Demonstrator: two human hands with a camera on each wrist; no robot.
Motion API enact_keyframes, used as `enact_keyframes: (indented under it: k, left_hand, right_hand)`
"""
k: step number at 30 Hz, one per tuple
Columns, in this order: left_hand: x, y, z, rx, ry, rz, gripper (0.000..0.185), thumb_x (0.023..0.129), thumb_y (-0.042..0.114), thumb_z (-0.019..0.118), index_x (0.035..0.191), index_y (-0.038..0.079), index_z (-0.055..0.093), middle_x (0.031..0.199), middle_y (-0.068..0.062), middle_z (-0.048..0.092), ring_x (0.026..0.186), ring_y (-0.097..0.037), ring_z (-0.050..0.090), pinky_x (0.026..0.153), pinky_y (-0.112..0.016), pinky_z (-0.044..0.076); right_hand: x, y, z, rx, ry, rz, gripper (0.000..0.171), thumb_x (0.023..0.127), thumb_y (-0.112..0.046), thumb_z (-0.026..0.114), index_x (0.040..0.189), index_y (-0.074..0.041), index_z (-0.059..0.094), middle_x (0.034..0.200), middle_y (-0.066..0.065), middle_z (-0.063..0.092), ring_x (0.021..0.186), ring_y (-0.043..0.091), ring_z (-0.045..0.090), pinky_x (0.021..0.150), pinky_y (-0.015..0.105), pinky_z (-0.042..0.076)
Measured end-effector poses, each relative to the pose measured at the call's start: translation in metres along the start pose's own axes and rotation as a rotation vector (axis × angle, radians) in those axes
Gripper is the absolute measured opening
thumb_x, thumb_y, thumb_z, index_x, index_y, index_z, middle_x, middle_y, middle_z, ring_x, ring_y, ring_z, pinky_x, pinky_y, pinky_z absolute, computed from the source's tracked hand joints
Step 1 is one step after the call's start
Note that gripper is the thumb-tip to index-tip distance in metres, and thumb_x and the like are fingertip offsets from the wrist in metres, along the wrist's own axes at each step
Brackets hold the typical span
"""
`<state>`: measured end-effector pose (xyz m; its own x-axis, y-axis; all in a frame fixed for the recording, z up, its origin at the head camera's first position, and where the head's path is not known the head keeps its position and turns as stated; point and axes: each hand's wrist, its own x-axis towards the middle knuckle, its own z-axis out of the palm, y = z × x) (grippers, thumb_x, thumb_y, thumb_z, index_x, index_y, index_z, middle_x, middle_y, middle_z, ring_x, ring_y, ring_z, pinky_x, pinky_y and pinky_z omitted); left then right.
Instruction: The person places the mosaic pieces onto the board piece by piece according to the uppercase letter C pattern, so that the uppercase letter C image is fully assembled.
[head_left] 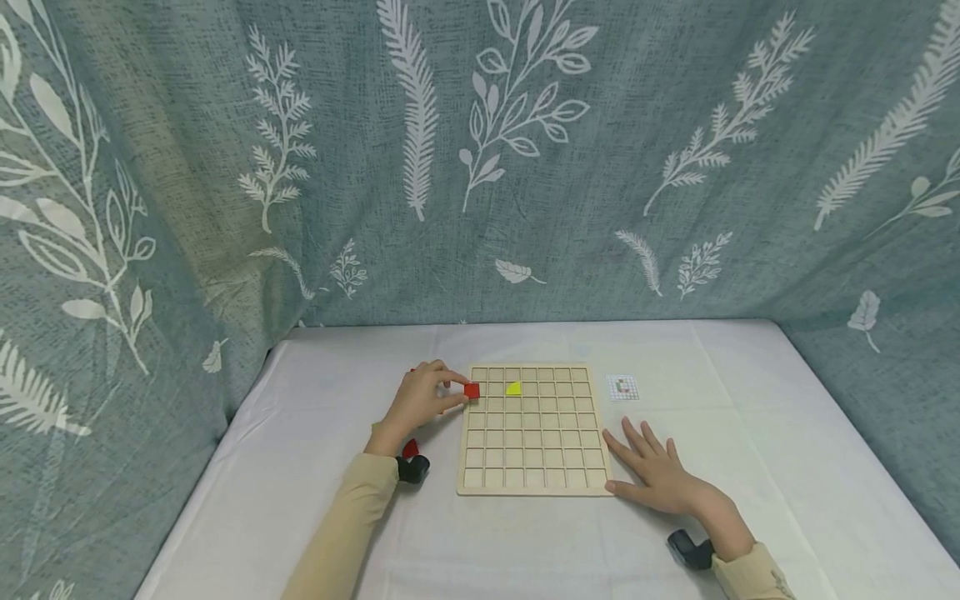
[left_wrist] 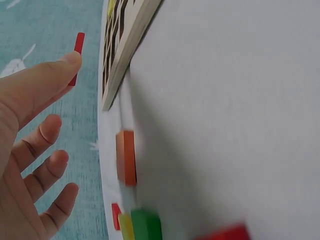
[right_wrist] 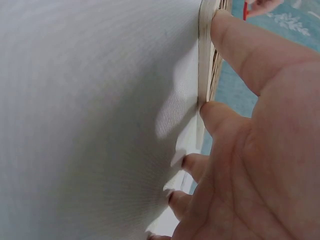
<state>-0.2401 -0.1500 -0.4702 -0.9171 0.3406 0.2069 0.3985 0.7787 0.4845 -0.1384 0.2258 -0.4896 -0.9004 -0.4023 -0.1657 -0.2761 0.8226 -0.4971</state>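
1. the left hand [head_left: 420, 400] pinches a small red square tile [head_left: 472, 390] between thumb and fingertips, holding it at the far left corner of the wooden grid board [head_left: 533, 483], over the second row from the far edge.
2. in the left wrist view the red square tile [left_wrist: 78, 56] shows edge-on at the tip of the thumb, with the other three fingers loosely curled below it and holding nothing.
3. the right hand [head_left: 658, 475] lies flat, palm down, on the white tablecloth [head_left: 787, 467] at the near right corner of the board; its fingers are straight and slightly spread.
4. in the right wrist view the thumb and a fingertip [right_wrist: 212, 112] touch the board's side edge [right_wrist: 204, 55].
5. a yellow quarter-round piece [head_left: 513, 388] sits in a cell in the board's second row from the far edge, a couple of cells right of the red tile and apart from it.
6. a small pattern card [head_left: 623, 387] lies on the cloth just right of the board's far right corner.
7. the left wrist view shows loose pieces on the cloth near that hand: an orange block [left_wrist: 126, 156], a green block [left_wrist: 146, 225], a yellow piece [left_wrist: 125, 226] and small red ones, blurred.
8. both wrists wear a dark strap-mounted camera, and both sleeves are beige.
9. a teal curtain [head_left: 480, 158] printed with white leaves hangs behind and beside the table.
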Motion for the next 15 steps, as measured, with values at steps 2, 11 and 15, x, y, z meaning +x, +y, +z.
enact_keyframes:
  k: [2, 11, 15]
  left_hand:
    - [0.002, 0.003, 0.003, -0.019, -0.006, 0.012, 0.025, 0.078, 0.029, 0.074, 0.101, 0.019, 0.072, 0.085, -0.003, 0.058, 0.076, -0.016, 0.045, 0.068, -0.032, 0.036]
    - [0.011, 0.016, 0.011, -0.070, -0.061, 0.024, 0.024, 0.079, 0.029, 0.073, 0.101, 0.020, 0.072, 0.085, -0.003, 0.057, 0.081, -0.020, 0.047, 0.072, -0.035, 0.033]
    - [0.016, 0.020, 0.015, -0.051, -0.076, 0.034, 0.023, 0.080, 0.030, 0.072, 0.101, 0.021, 0.072, 0.084, -0.003, 0.057, 0.079, -0.017, 0.044, 0.071, -0.036, 0.032]
  right_hand:
    - [0.000, 0.000, 0.000, -0.001, 0.002, 0.002, 0.075, 0.085, -0.051, 0.056, 0.146, -0.015, 0.030, 0.152, 0.023, 0.009, 0.137, 0.049, -0.002, 0.098, 0.071, -0.008]
    - [-0.001, -0.003, -0.001, -0.006, 0.001, 0.012, 0.075, 0.085, -0.051, 0.056, 0.146, -0.015, 0.030, 0.152, 0.023, 0.008, 0.137, 0.049, -0.003, 0.098, 0.070, -0.008]
    - [-0.001, -0.004, -0.001, -0.002, 0.000, 0.009, 0.075, 0.085, -0.051, 0.056, 0.145, -0.015, 0.031, 0.152, 0.023, 0.009, 0.137, 0.049, -0.003, 0.098, 0.070, -0.008]
